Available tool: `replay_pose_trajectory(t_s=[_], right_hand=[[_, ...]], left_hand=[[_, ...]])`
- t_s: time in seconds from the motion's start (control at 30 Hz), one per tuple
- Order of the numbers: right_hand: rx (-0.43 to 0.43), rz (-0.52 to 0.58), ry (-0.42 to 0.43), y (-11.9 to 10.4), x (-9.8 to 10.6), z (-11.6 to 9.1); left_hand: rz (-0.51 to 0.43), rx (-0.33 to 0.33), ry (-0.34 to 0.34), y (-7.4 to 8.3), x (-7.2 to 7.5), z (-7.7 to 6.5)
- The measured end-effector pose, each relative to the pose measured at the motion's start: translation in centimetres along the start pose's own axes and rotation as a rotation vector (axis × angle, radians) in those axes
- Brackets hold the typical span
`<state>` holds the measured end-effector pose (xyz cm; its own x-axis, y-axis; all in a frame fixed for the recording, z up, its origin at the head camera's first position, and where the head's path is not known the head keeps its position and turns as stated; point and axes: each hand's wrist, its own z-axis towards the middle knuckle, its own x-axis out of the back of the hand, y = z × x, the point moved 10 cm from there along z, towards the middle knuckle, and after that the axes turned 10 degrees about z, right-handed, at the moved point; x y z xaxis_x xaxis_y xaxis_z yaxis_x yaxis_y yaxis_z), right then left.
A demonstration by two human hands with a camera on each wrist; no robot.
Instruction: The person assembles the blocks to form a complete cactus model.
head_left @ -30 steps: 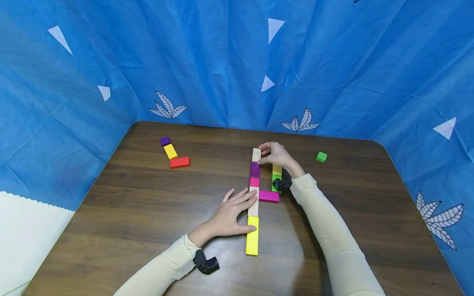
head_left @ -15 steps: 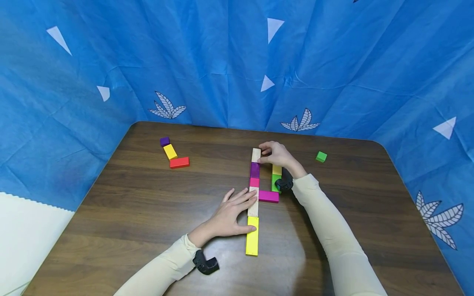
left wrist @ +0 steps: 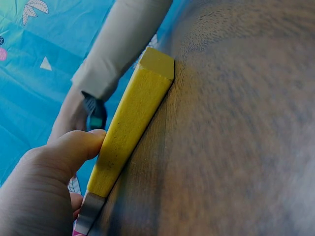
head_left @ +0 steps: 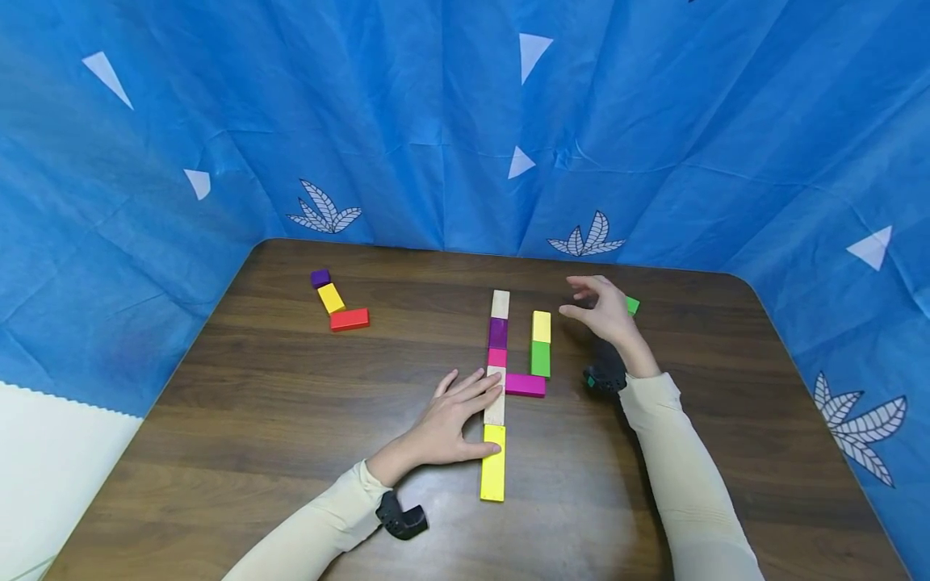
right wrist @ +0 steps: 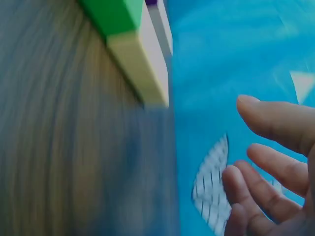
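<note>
A straight row of blocks runs away from me: a long yellow block (head_left: 492, 482), a pale wooden block (head_left: 494, 414), a pink block (head_left: 497, 357), a purple block (head_left: 497, 332) and a pale end block (head_left: 500, 303). My left hand (head_left: 449, 426) rests along this row, thumb touching the yellow block and fingertips on the wooden one. A magenta block (head_left: 525, 386) juts right from the row; a green block (head_left: 541, 360) and a light yellow block (head_left: 541, 326) extend beyond it. My right hand (head_left: 601, 313) hovers right of these, fingers parted and holding nothing.
Partly behind the right hand lies a small green block (head_left: 634, 304). At the far left sit a purple block (head_left: 320, 278), a yellow block (head_left: 331, 298) and a red block (head_left: 350, 319). A blue curtain (head_left: 407, 121) hangs behind the wooden table (head_left: 291, 403).
My right hand has left the pale end block and moved right, near the small green block, uncovering the light yellow and green blocks. The left hand has stayed in place.
</note>
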<state>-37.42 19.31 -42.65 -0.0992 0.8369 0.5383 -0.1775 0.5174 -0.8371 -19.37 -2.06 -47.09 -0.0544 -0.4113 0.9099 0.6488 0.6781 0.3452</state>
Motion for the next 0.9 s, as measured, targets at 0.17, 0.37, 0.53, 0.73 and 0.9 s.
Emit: replay_pose_trajectory(t_s=[0.17,0.37,0.53,0.73,0.9], right_hand=[[-0.051,0.024,0.207,2.8,4.8,-1.8],[-0.211,0.020,0.319,6.5,7.9,-3.6],[-0.276,0.011,0.285,8.7,8.2,-3.6],[-0.324,0.030,0.247,10.4,8.0,-3.3],[-0.312,0.019,0.225,10.7,7.9,-2.9]], left_hand=[[-0.002,-0.001,0.008,0.0,0.1,0.0],[0.003,0.001,0.005,0.0,0.1,0.0],[-0.001,0.008,0.000,-0.1,0.2,0.0],[-0.001,0.003,-0.007,0.0,0.1,0.0],[0.000,0.009,-0.013,0.0,0.1,-0.1]])
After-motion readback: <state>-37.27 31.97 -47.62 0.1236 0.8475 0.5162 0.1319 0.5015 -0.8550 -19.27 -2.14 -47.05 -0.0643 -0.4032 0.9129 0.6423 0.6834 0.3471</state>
